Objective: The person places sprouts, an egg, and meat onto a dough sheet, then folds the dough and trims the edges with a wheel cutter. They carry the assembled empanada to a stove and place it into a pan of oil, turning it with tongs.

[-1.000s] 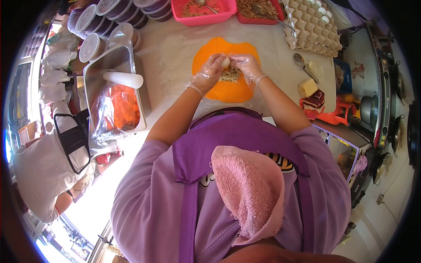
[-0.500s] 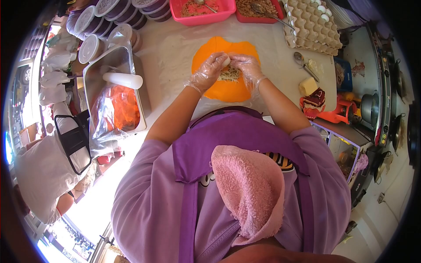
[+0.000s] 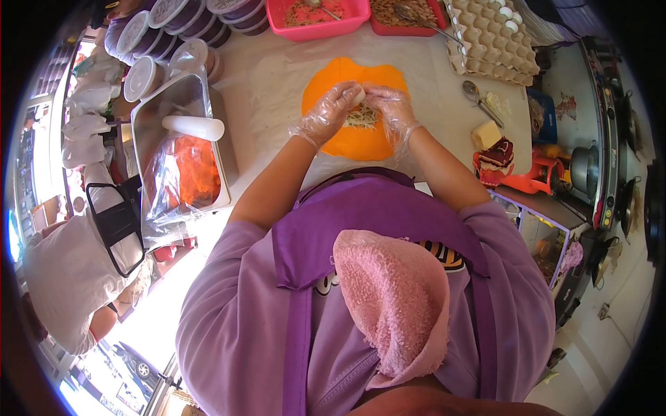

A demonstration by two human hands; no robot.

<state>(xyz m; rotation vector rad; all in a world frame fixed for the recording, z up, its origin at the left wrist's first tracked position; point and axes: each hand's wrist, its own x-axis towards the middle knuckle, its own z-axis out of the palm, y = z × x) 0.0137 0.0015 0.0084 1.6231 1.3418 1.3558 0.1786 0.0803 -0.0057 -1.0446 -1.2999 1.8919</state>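
Note:
A flat orange sheet of dough (image 3: 350,145) lies on the table, with a small heap of pale shreds (image 3: 362,118) at its middle. Above the heap, my left hand (image 3: 336,104) is closed round a white egg (image 3: 359,95) and wears a clear plastic glove. My right hand (image 3: 390,104), gloved the same way, meets it from the other side with its fingertips against the egg. Both hands are over the orange sheet, and part of the egg is hidden by the fingers.
At the left stands a metal tray (image 3: 229,166) with orange dough and a white roller (image 3: 194,127). Lidded tubs (image 3: 173,14) are stacked behind it. Pink containers (image 3: 319,31) of filling, an egg carton (image 3: 489,45) and a spoon (image 3: 482,102) lie at the back and right.
Both hands stay in nearly the same place at the egg, with only slight finger movement. The orange sheet and the shreds look unchanged.

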